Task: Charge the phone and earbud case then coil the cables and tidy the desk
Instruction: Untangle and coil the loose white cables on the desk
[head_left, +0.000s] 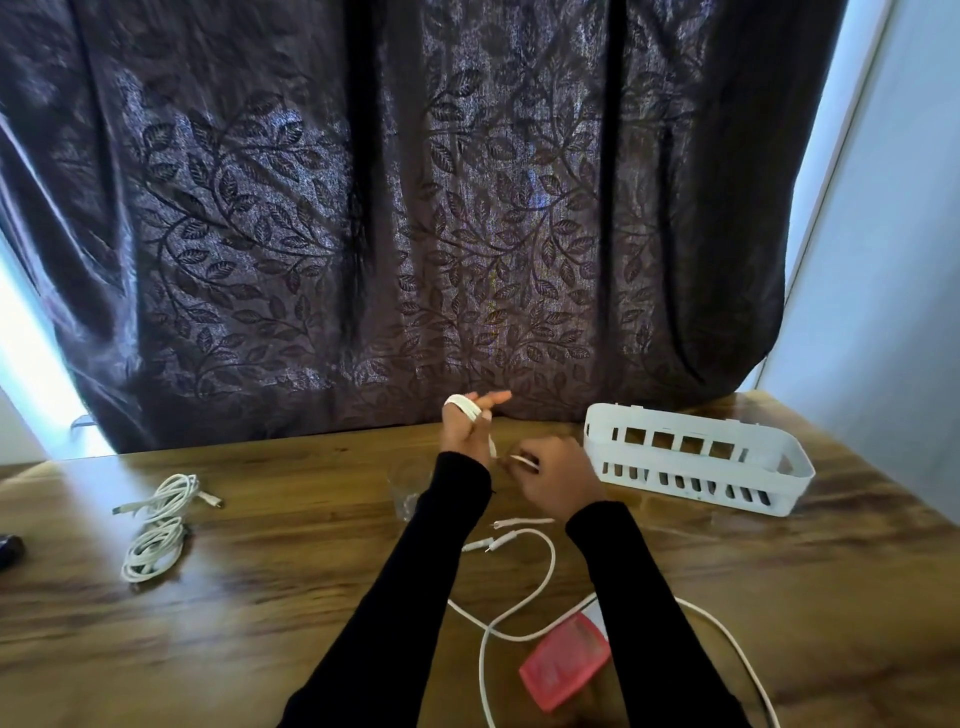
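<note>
Now, near the middle of the frame, the left hand (464, 434) is raised above the brown wood-grain desk (291, 597) with its fingers extended, and several turns of a thin white cable (464, 406) are wrapped around them. Just to the right, the right hand (553, 480) pinches the loose end of that same cable between thumb and fingers, close to the left wrist. Both arms wear long black sleeves (649, 613).

Below the hands, toward the lower centre, a loose white charging cable (540, 582) snakes across the desk, its small plugs lying near the wrists. A flat red rectangular device (566, 660) lies on this cable at the lower right; whether it is the phone cannot be told.

At the left of the frame, two coiled white cables (156, 525) lie touching each other on the desk. A small clear glass (408, 491) stands just left of the left forearm. At the right, a white slotted plastic basket (696, 457) sits near the desk's far edge. A dark leaf-patterned curtain (389, 208) fills the upper frame.
</note>
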